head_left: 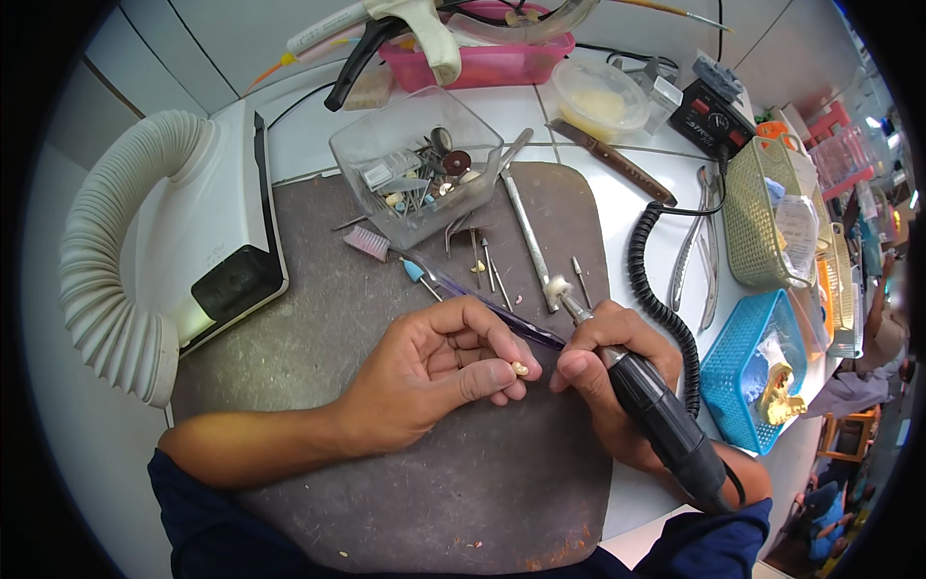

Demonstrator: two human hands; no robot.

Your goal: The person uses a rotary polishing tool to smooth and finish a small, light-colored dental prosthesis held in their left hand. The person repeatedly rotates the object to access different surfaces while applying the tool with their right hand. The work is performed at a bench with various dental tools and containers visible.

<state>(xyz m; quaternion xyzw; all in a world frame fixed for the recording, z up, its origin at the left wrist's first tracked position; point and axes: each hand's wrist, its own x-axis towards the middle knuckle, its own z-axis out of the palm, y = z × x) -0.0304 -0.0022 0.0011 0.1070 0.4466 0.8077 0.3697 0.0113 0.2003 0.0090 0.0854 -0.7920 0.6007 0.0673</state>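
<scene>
- At the middle of the dark work mat [318, 357], the person's left hand [434, 372] lies palm up, thumb and forefinger pinched shut on a small cream-coloured tooth piece [520, 368].
- Just at three o'clock from that piece, the right hand [603, 372] is closed around a black rotary handpiece [661, 420], held like a pen; its metal nose points toward eleven o'clock and carries a small white polishing wheel [556, 287].
- The wheel sits apart from the tooth piece, up at about one o'clock from it.
- A coiled black cord [644, 280] climbs from beside the right hand toward twelve o'clock, up to a black control box [712, 118].
- Under the left fingers a purple-handled brush [453, 285] lies slantwise, its pink bristles at the ten o'clock end.
- At twelve o'clock from the hands stands a clear plastic box [415, 164] filled with burs and small tools; loose burs and a long metal instrument [526, 236] lie on the mat below it.
- At nine o'clock a white suction unit [227, 212] with a ribbed hose [106, 261] sits by the mat's edge.
- At three o'clock a blue basket [748, 362] holds a gold-coloured dental model [779, 400]; a green basket [757, 222] stands above it.
- At twelve o'clock, far back, a pink tray [482, 63] rests by a round lidded tub [598, 96].
</scene>
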